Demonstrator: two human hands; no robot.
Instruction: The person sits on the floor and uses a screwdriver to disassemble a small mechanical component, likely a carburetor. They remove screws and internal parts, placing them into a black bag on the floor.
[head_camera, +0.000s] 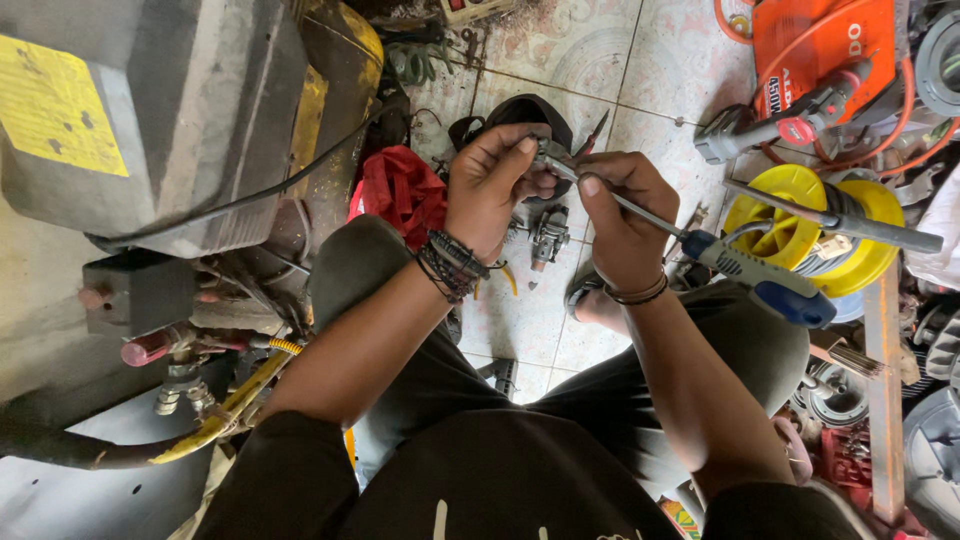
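Both forearms extend forward from the torso and converge at centre. Left hand (492, 188): fingers curled, thumb and forefinger pinched, stacked dark bands on wrist. Right hand (622, 222): closed in a grip, forefinger extended, thin band on wrist.

Place: a repair workshop, its work done low on the floor.
Floor: patterned tiles (590, 60), pale and grimy, showing at upper centre between scattered parts.
Machine: a large grey engine-like unit (170, 120) with a yellow label fills the upper left, with hoses and fittings below it.
Loose parts: a small metal carburettor-like piece (548, 238) lies on the tiles at centre.
Tools: a screwdriver with a blue and grey handle (760, 278) at centre right.
Supplies: a yellow spool (790, 215) and an orange machine (820, 45) crowd the upper right.
Rag: a red cloth (400, 190) left of centre.
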